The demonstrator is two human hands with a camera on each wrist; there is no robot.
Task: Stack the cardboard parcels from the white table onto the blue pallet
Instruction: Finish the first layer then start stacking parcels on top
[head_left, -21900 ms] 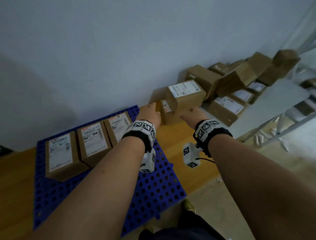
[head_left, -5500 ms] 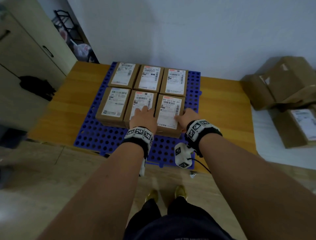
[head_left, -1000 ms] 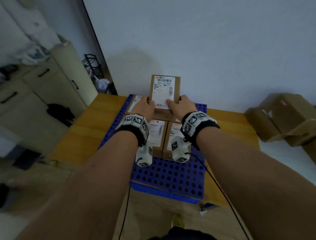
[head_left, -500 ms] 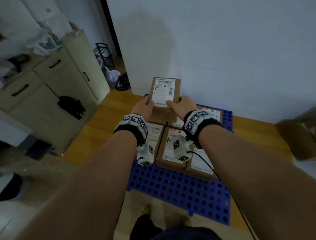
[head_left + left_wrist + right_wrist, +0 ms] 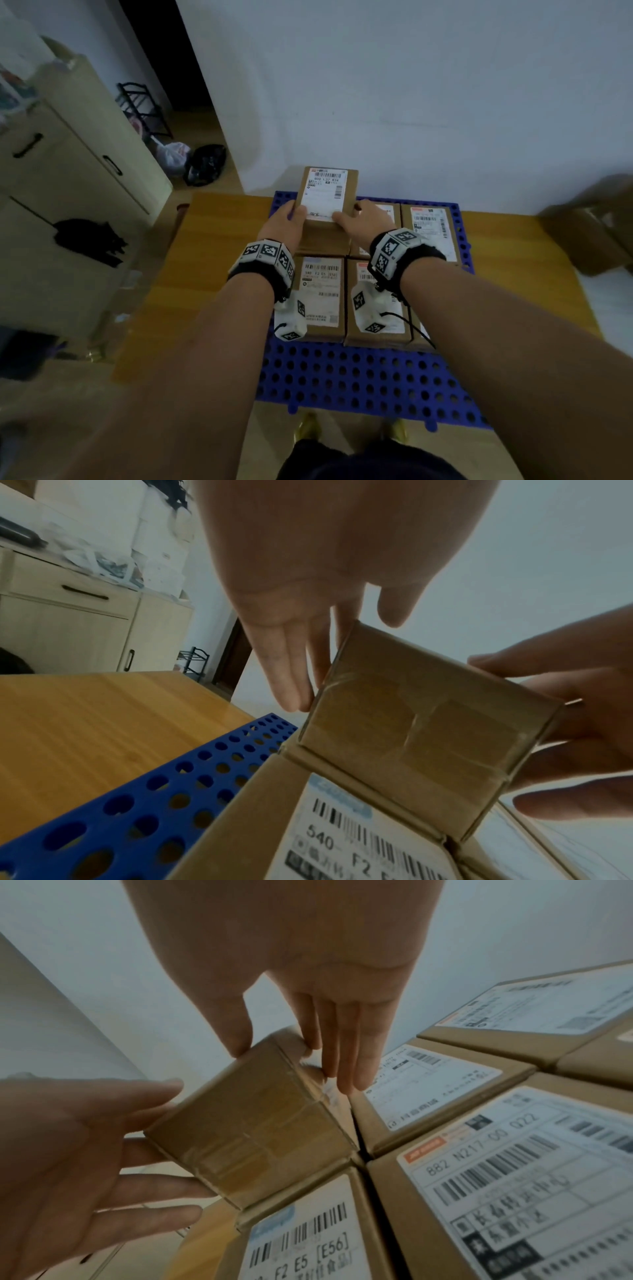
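Parcel (image 5: 327, 202) held between our two hands above the back-left corner of the blue pallet (image 5: 359, 380), over the cardboard parcels already laid there. Its long axis runs away from us toward the wall, label facing up, barcode at the far end. Our left hand (image 5: 286, 224) grips its left side with thumb on top; our right hand (image 5: 363, 222) grips the right side likewise. We cannot quite tell whether its underside touches the parcel beneath. A labelled box (image 5: 322, 296) sits just nearer us on the pallet.
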